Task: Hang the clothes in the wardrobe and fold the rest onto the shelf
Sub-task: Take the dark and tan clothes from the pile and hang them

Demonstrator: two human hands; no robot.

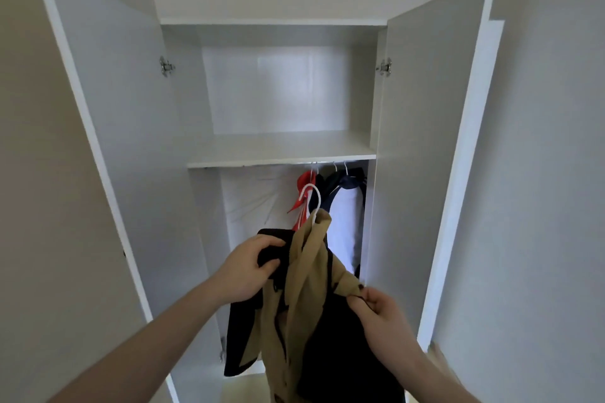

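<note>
The left part of the hanging space (pixel 252 203) under the shelf (pixel 281 149) is left open; the right part is filled by hung clothes (pixel 340 203); the way in is flanked by both open doors (pixel 124 114) and partly blocked by the held tan-and-dark garment (pixel 307 288).

One head-worn wide-angle view faces straight into the open wardrobe (pixel 281 147) from close up, tilted slightly down; both doors flare left and right, the shelf far, forearms entering near the bottom.

Two hands (pixel 244 267), two open doors (pixel 121 127), one shelf (pixel 281 149), one held hanger (pixel 311 198)
</note>
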